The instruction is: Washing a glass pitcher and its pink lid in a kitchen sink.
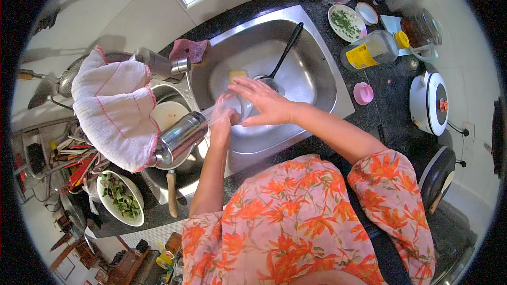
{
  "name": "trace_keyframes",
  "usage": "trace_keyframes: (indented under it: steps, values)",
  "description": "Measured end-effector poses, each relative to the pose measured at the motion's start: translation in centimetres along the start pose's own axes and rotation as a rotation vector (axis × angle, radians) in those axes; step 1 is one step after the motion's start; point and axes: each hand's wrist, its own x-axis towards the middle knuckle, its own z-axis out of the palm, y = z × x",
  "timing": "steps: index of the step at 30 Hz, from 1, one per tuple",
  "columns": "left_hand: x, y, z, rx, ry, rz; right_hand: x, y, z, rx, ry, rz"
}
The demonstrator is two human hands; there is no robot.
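Observation:
Over the left part of the stainless steel sink (pixel 323 99), my left hand (pixel 225 113) holds a clear round vessel (pixel 244 106), its outline partly blurred. My right hand (pixel 271 105) lies against the vessel's right side, thumb spread from the fingers; whether it grips is unclear. Water streams from the chrome faucet (pixel 184 136) onto my left hand and the vessel. Behind my right hand, a black-handled utensil (pixel 289 49) leans on the sink's far wall, its lower end beside a clear, shiny dish (pixel 273 83). A yellowish block (pixel 237 75) lies on the sink floor.
A white cloth (pixel 115 111) drapes the faucet. Left are a pan with a wooden handle (pixel 171 194) and a bowl of leaves (pixel 121 198). Right stand a plate of chopped greens (pixel 346 23), a yellow-capped bottle (pixel 370 51), a pink cup-like item (pixel 363 93) and a white appliance (pixel 429 103).

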Motion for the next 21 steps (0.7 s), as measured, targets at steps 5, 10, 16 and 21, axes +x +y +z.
trace_keyframes:
  steps: [5, 10, 16, 21]
  values:
    - [0.1, -2.8, -1.5, -0.243, 0.127, -0.01, -0.7, 0.3, 0.7, 0.015, -0.004, 0.059]
    - [-1.0, -3.6, -1.9, -0.448, 0.02, 0.023, -3.7, 5.5, 2.0, 0.1, 0.015, 0.288]
    - [-0.7, -3.5, -1.9, -0.331, 0.085, -0.008, -5.1, 6.0, 3.3, 0.19, 0.224, 0.37]
    - [-0.7, -3.3, -0.4, -0.305, 0.112, 0.02, -2.7, -0.1, 3.6, -0.122, 0.238, 0.228]
